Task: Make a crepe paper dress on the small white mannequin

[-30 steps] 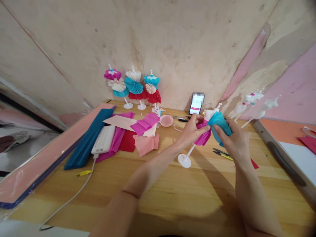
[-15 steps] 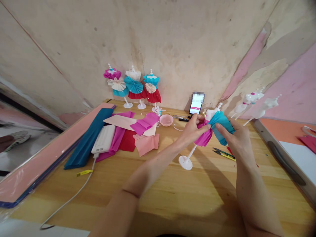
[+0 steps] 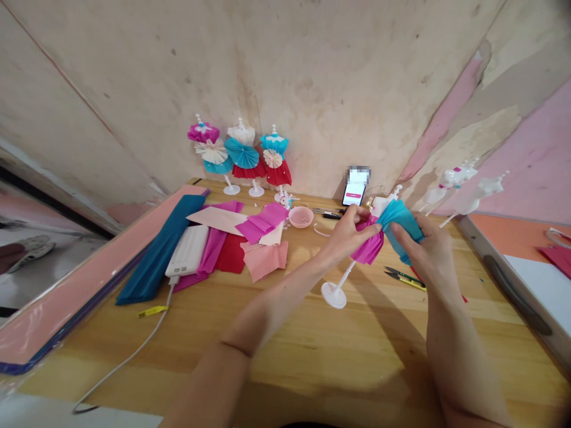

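A small white mannequin stand (image 3: pixel 334 293) is held tilted above the wooden table (image 3: pixel 267 333), wearing a magenta pleated paper skirt (image 3: pixel 368 248). My left hand (image 3: pixel 345 235) pinches the mannequin at its waist, fingers closed on the magenta paper. My right hand (image 3: pixel 428 252) is closed on a blue pleated paper piece (image 3: pixel 399 219) pressed against the mannequin's upper body. The two hands touch at the mannequin's middle.
Three dressed mannequins (image 3: pixel 243 156) stand by the wall. Folded crepe papers (image 3: pixel 250 238), a white power bank (image 3: pixel 188 251) with cable, a pink bowl (image 3: pixel 300 217), a phone (image 3: pixel 354 191) and yellow snips (image 3: pixel 404 277) lie on the table. Bare mannequins (image 3: pixel 464 185) lean at right.
My right hand slid slightly down and right along the blue paper; the mannequin's base shifted a little. The left hand has stayed put.
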Demonstrator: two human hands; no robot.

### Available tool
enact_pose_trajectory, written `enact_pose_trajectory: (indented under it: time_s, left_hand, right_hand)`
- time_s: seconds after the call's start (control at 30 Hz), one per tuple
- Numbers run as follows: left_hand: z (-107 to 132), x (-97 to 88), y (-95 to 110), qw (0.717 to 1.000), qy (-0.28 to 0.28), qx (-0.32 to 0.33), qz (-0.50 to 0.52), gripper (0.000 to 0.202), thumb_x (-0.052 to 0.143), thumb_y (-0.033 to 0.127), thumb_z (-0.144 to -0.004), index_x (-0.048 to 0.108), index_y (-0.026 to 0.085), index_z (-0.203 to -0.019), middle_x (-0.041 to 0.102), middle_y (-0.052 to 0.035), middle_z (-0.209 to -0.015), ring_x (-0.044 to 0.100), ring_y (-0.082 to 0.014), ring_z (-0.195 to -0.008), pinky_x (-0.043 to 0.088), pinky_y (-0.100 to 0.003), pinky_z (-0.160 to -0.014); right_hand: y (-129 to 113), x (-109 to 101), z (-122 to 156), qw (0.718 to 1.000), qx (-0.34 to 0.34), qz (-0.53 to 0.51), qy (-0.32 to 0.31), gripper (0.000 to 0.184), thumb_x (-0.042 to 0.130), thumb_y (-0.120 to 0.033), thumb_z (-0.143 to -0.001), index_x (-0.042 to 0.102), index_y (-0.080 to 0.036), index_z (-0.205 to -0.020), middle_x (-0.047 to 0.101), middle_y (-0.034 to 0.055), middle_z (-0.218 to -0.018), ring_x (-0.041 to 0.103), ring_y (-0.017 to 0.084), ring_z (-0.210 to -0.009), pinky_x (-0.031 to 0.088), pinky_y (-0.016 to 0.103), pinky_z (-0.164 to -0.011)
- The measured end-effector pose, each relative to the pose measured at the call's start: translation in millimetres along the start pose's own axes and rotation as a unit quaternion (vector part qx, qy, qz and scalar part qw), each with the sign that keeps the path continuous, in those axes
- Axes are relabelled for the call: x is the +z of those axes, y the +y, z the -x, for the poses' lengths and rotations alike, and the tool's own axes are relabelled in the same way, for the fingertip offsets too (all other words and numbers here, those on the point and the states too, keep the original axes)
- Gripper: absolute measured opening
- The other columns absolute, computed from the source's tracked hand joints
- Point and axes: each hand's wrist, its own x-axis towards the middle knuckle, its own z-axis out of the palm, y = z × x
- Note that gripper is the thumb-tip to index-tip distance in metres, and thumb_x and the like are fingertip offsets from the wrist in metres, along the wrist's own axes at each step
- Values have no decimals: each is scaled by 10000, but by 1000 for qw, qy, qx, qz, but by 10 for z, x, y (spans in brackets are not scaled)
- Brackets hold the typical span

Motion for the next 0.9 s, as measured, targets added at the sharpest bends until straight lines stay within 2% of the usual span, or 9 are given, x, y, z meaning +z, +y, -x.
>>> enact_pose_trajectory:
  time_s: [0.17,0.33,0.67,0.77,0.9]
  left_hand:
    - [14,-2,-3,1000,5,13,7,280,666,339,-833,486,194,-991,622,-46,-986,607,-170,-953,453,-329,-891]
    - [11,6,-18,1000,5,10,6,293,677,334,-820,484,192,-988,623,-40,-979,605,-166,-942,447,-327,-889]
    - [13,7,-16,1000,3,11,-6,279,668,323,-828,482,194,-990,626,-38,-981,606,-162,-945,443,-319,-888]
    - [18,12,-11,1000,-3,12,-1,276,664,317,-831,476,194,-991,623,-38,-978,608,-158,-935,446,-317,-882]
    - [15,14,-18,1000,-6,15,2,275,663,319,-833,476,193,-992,621,-40,-983,607,-162,-937,447,-321,-879]
  right_hand:
    - [15,-14,-9,1000,15,-7,-24,337,648,-537,-807,608,-203,-829,512,-24,-574,453,126,-508,366,245,-452]
    - [-23,-24,-6,996,32,-70,-51,349,659,-528,-804,661,-194,-905,559,-16,-619,463,112,-499,388,233,-442]
    - [-87,-41,3,990,44,-116,-71,287,670,-479,-807,627,-204,-878,503,-41,-599,421,86,-474,359,208,-410]
    - [-75,-30,-1,990,58,-111,-61,318,666,-496,-803,632,-198,-910,521,-36,-602,426,90,-476,353,210,-403]
    - [-38,-14,-8,996,42,-64,-45,304,645,-503,-817,608,-203,-851,502,-39,-573,426,95,-477,341,216,-420]
